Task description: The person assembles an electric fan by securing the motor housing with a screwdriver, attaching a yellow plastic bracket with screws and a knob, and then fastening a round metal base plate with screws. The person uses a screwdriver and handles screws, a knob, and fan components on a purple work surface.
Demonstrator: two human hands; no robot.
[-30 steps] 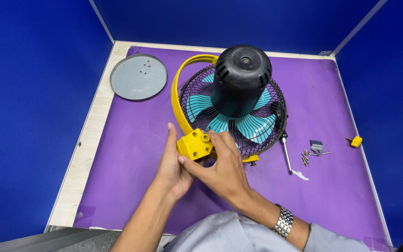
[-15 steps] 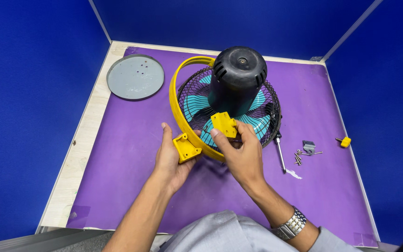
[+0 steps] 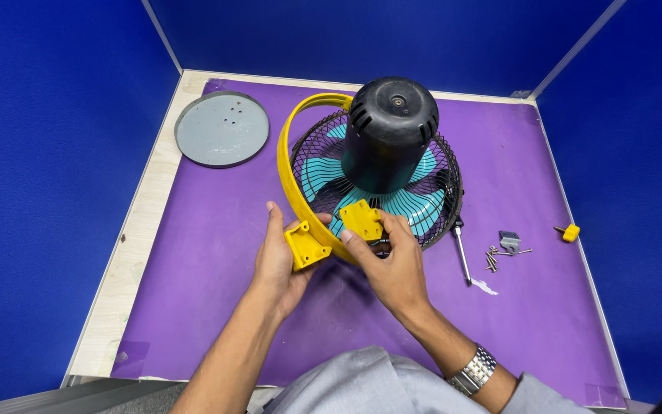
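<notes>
A small desk fan lies face down on the purple mat covering the bench. Its black motor housing points up, and teal blades show through the black wire grille. A yellow curved bracket arcs round the left side of the grille, from the far edge down to the near edge.

The left hand holds the near end of that bracket, where it finishes in a square yellow mounting block. The thumb lies on top of the block and the fingers wrap behind it, closed on the piece.

The right hand pinches a separate yellow cover piece between thumb and fingertips. The piece sits just beside the block, over the near rim of the grille, tilted and not seated on the block. A metal watch is on the right wrist.

A grey round base plate lies at the far left of the mat, well apart from the hands. To the right of the fan lie a screwdriver, loose screws, a small grey clip and a small yellow knob.
</notes>
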